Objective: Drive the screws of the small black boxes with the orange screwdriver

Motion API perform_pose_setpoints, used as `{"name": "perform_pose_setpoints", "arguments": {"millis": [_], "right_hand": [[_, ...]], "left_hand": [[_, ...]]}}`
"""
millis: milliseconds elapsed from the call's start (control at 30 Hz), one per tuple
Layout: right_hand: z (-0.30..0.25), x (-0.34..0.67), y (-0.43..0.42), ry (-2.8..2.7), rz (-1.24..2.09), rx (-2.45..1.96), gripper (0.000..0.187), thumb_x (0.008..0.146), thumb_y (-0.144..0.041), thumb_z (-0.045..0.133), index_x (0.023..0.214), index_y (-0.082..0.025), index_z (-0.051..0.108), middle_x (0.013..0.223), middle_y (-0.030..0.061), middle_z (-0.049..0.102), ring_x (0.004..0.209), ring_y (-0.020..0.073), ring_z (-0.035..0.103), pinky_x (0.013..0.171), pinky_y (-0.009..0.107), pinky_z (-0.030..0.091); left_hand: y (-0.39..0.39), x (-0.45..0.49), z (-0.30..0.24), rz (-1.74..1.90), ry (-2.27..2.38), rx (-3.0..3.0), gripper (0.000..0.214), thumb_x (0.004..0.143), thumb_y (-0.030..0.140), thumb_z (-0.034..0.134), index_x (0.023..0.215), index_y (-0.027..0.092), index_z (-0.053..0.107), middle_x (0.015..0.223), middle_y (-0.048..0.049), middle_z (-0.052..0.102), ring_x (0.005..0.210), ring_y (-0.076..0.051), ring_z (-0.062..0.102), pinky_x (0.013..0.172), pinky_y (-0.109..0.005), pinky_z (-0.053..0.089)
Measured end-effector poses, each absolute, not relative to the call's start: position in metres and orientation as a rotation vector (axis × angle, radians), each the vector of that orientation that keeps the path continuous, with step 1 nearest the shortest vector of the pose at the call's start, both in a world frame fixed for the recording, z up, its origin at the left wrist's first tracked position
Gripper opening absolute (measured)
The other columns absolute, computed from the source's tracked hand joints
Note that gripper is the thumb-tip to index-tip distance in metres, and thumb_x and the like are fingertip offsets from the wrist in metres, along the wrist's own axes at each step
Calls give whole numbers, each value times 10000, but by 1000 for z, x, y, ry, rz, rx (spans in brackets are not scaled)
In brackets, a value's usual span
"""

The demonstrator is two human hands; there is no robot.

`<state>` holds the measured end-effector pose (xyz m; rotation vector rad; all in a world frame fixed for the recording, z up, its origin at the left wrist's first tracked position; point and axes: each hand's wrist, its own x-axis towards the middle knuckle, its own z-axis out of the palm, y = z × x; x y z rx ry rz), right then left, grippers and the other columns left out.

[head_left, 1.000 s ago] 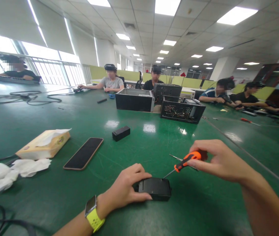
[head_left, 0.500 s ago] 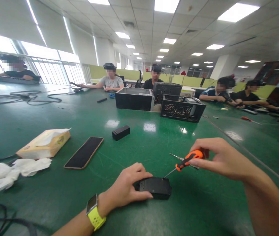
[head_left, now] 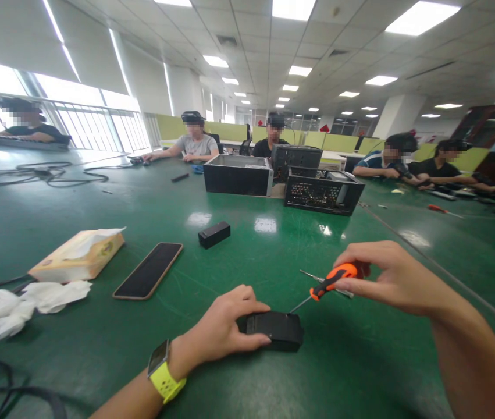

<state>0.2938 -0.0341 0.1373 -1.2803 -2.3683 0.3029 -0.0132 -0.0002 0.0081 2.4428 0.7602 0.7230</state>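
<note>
Barely anything's shifting vs 1 s ago: green tbl (head_left: 134, 331) is stretching far, ceiling lights (head_left: 300, 71) glowing. L hand (head_left: 225, 320) is lying low, thumb & fingers pinching blk block (head_left: 280, 329), near ctr; R hand (head_left: 380, 270) is arching, fingers pinching orange screwdriver (head_left: 333, 280), tip meeting block's far edge.

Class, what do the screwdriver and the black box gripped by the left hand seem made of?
Screwdriver handle: probably smooth plastic with rubbery insets, given its orange-and-black patterning.
Shaft: likely bare metal, being thin and grey.
Black box: seemingly matte plastic, from its dull surface; painted metal is possible.
</note>
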Motion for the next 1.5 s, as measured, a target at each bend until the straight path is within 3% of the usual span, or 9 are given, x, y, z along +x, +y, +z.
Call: {"name": "perform_pose_setpoints", "arguments": {"millis": [300,467,533,633,667,833,1500], "right_hand": [[136,296,-34,-2393,343,-1225,208,856,-412,670,943,-225,702,813,0,694,689,134,605,624,243,440],[133,296,-31,-2337,264,-1352,430,841,-516,659,583,-183,569,530,-24,537,505,108,463,493,243,331],[133,295,-31,-2341,293,-1335,359,848,-489,659,660,-185,619,583,-18,574,538,114,494,518,244,361],[134,295,-31,-2367,380,-1260,209,874,-396,648,976,-217,686,802,2,674,669,128,585,613,244,436],[135,295,-31,-2366,385,-1259,204,877,-386,646,994,-224,688,814,1,679,676,127,591,616,241,440],[135,295,-31,-2311,285,-1294,238,862,-424,655,799,-201,706,645,-7,640,559,117,541,528,243,395],[133,296,-26,-2302,324,-1257,241,861,-410,654,785,-190,715,631,1,653,554,117,550,516,236,396]], "left_hand": [[1,-11,9,709,758,2444,386,779,379,783,1109,195,706,863,-31,547,806,-196,541,707,-293,424],[-2,-9,10,720,796,2462,386,754,363,795,1086,182,715,845,-32,549,809,-203,544,701,-296,426],[-3,-8,11,724,798,2471,382,756,365,789,1084,183,716,838,-31,550,809,-204,543,697,-294,428],[-3,-8,11,734,791,2474,381,751,358,788,1083,185,716,841,-31,557,808,-201,544,696,-291,432],[-3,-9,10,736,791,2473,380,748,357,789,1080,187,717,842,-31,559,807,-199,545,696,-290,433],[-1,-10,8,741,786,2475,382,756,385,769,1089,204,713,850,-34,562,809,-198,542,695,-282,441],[0,-10,7,741,772,2543,383,754,373,765,1086,187,715,842,-42,577,787,-197,548,680,-290,438]]}}
